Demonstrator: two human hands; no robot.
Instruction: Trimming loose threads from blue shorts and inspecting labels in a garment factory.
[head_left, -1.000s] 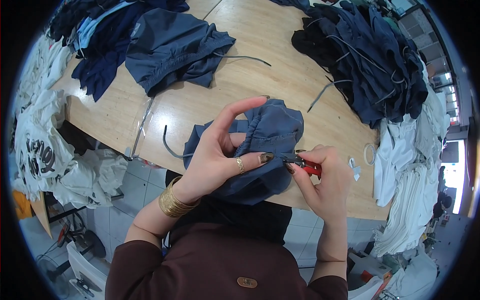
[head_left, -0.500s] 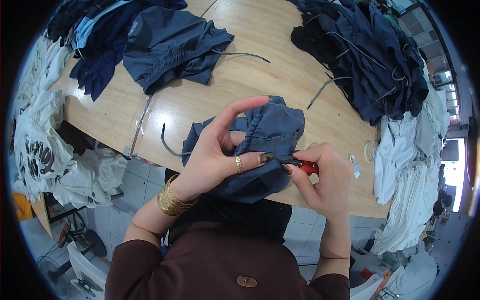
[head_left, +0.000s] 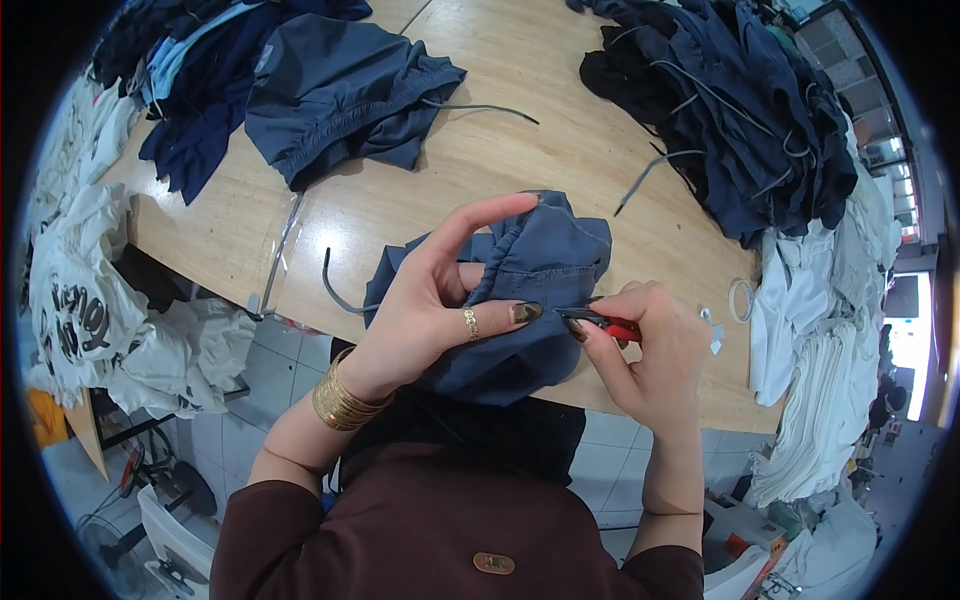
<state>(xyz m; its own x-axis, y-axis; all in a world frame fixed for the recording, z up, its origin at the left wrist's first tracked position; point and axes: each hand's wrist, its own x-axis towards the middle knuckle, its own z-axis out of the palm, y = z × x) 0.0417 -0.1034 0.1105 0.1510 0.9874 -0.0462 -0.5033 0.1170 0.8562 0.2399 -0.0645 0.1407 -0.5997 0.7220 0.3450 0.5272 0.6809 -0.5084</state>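
Note:
Bunched blue-grey shorts (head_left: 560, 250) with a gathered elastic waistband lie at the near edge of the table, in front of me. My left hand (head_left: 440, 290) grips them, thumb pressed on the cloth and index finger curved over the far edge of the waistband. A dark drawstring (head_left: 332, 285) sticks out of them on the left. My right hand (head_left: 645, 350) is closed on small thread snips (head_left: 622, 329) with red on the handle. Their dark tips point left at the cloth, just right of my left thumb. Whether the tips touch the cloth, I cannot tell.
Another pair of blue-grey shorts (head_left: 345, 95) lies at the far left, beside navy clothes (head_left: 205, 110). A heap of dark garments (head_left: 740, 120) covers the far right. White garments hang at the left (head_left: 85, 300) and pile up at the right (head_left: 815, 400). A tape roll (head_left: 740, 300) lies near the right edge.
My right hand has shifted slightly to the right, and the snips' tips are now a little farther from my left thumb. My left hand and the shorts have barely moved.

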